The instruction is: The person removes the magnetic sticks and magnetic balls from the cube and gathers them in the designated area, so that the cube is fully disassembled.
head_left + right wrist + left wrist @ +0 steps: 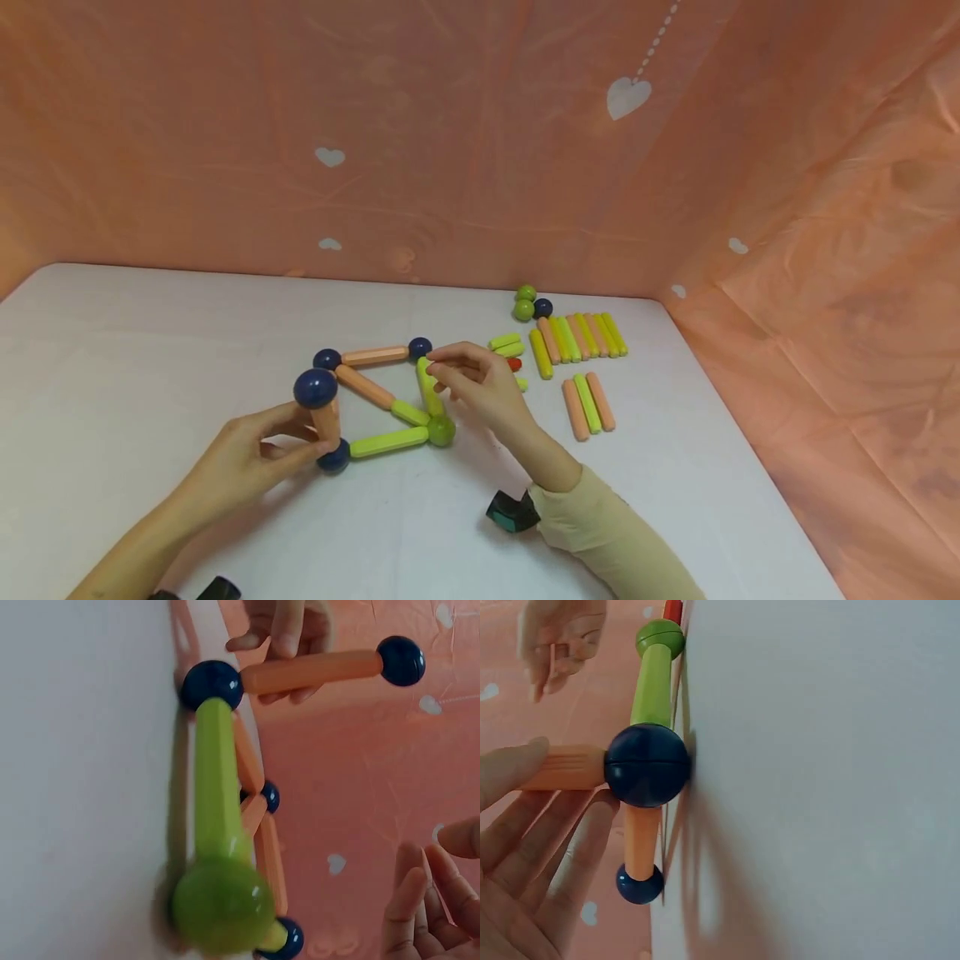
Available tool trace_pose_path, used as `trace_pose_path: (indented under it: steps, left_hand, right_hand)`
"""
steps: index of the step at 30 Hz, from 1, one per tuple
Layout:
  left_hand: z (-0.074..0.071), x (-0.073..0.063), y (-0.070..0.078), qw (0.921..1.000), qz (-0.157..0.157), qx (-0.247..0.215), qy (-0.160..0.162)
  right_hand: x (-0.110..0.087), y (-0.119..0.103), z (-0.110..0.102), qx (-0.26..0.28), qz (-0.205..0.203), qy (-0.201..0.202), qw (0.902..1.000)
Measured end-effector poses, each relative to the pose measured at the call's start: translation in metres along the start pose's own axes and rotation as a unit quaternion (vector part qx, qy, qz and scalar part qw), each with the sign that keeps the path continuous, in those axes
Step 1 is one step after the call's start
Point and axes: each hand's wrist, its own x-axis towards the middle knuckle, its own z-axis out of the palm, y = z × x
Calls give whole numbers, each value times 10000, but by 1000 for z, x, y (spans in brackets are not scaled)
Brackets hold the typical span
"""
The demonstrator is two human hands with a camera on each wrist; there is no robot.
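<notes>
My left hand (258, 450) grips an upright orange rod (326, 423) between thumb and fingers, low on the near left of a flat frame of rods and balls. A dark blue ball (316, 388) caps that rod, and another blue ball (647, 765) sits at its foot on the table. From this foot a light green rod (216, 780) runs to a green ball (442, 430). My right hand (480, 385) hovers over the frame's right side with loosely bent fingers, holding nothing. Below its fingertips, in the head view, lies another green rod (430, 385).
Several orange, yellow and green rods (585, 337) lie in a row at the back right, with three more rods (588, 406) nearer. Two green balls and a blue ball (543, 308) stand behind. Short green pieces (506, 344) and a red piece (513, 364) lie beyond my right hand.
</notes>
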Motion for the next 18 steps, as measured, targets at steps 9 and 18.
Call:
trace_pose_path:
  steps: [9, 18]
  left_hand:
    - [-1, -1, -4, 9973, -412, -583, -142]
    - [1, -1, -3, 9956, -254, -900, -83]
  right_hand:
    - [10, -12, 24, 232, -308, -705, 9968]
    - [17, -16, 50, 151, -1404, -1758, 9743]
